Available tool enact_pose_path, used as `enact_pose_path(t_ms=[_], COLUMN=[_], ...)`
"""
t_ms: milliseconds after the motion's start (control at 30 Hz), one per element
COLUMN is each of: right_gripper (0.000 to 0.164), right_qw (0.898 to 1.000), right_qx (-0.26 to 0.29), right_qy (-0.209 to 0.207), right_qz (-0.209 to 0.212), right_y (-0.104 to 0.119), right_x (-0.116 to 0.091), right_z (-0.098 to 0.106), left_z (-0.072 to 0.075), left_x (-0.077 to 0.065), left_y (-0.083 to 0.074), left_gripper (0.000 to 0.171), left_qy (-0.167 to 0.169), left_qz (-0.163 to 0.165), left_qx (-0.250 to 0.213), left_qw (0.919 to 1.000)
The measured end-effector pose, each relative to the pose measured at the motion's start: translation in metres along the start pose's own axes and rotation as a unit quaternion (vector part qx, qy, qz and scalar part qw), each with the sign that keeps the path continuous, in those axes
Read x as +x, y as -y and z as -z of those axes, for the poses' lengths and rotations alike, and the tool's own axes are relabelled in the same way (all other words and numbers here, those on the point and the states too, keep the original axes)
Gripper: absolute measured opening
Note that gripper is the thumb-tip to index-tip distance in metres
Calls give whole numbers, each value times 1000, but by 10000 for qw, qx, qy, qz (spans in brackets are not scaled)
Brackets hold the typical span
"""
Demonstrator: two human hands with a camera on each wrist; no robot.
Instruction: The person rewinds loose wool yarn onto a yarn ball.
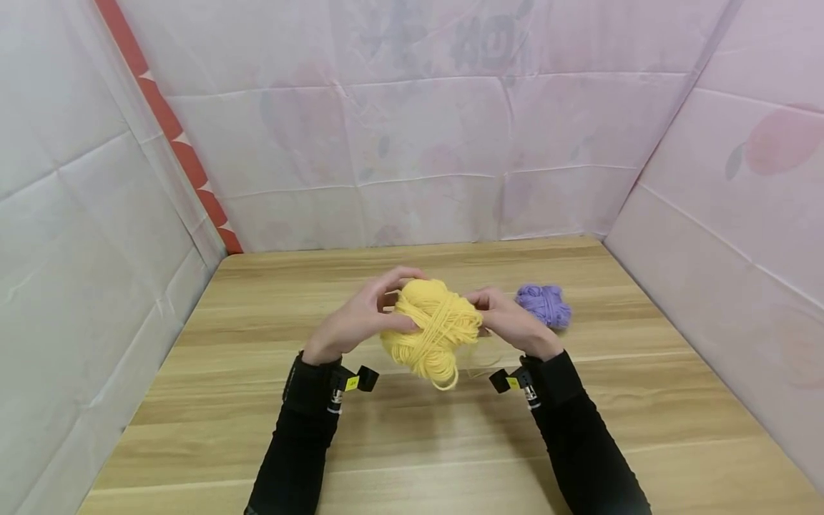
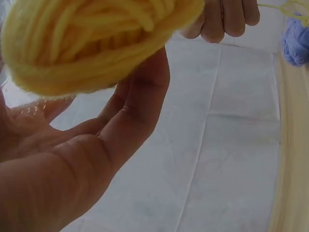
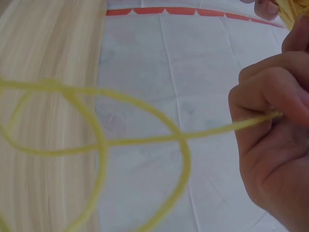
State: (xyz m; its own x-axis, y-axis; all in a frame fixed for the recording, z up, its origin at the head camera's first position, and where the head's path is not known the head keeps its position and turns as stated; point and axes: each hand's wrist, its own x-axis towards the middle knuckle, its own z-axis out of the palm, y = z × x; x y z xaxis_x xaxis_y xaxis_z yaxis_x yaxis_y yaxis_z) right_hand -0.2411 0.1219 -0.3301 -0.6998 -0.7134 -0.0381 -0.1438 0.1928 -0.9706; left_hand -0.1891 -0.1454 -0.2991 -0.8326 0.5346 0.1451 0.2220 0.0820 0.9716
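Note:
A yellow ball of yarn (image 1: 438, 325) is held up above the wooden table, strands wrapped crosswise round it and a loop hanging at its lower end. My left hand (image 1: 363, 315) grips it from the left, thumb on the near side and fingers behind. Curled fingers of my right hand (image 1: 511, 322), at the ball's right side, pinch a yellow yarn strand (image 3: 217, 130). In the right wrist view that strand runs out of the fist and falls in loose loops. The left wrist view shows the ball (image 2: 96, 48) close above the left palm.
A smaller purple ball of yarn (image 1: 543, 305) lies on the table (image 1: 257, 372), just beyond the right hand. Pale printed sheeting (image 1: 425, 143) stands along the back and both sides of the table. A red scalloped strip (image 1: 174, 129) runs down the left corner.

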Motion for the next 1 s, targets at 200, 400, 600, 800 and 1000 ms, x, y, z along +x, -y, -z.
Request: enact_pose_path(t_ms=[200, 400, 600, 800, 1000], right_gripper=[25, 24, 28, 24, 34], right_qw=[9993, 9983, 9996, 9949, 9892], right_qx=[-227, -261, 210, 768, 976], right_qy=[261, 452, -70, -472, -689], right_qz=[125, 246, 185, 450, 852], right_y=[-3, -5, -3, 5, 18], right_x=[0, -5, -1, 0, -8], right_z=[5, 11, 9, 1, -8], left_z=[1, 3, 5, 1, -1], left_x=[-1, -2, -4, 1, 6], left_y=[1, 1, 2, 8, 12], left_gripper=[58, 60, 60, 59, 60], left_qy=[82, 398, 588, -72, -1248], left_qz=[-48, -261, -349, 103, 602], left_qx=[87, -209, 225, 1685, 1996], left_qw=[9999, 9986, 9974, 9856, 9700])
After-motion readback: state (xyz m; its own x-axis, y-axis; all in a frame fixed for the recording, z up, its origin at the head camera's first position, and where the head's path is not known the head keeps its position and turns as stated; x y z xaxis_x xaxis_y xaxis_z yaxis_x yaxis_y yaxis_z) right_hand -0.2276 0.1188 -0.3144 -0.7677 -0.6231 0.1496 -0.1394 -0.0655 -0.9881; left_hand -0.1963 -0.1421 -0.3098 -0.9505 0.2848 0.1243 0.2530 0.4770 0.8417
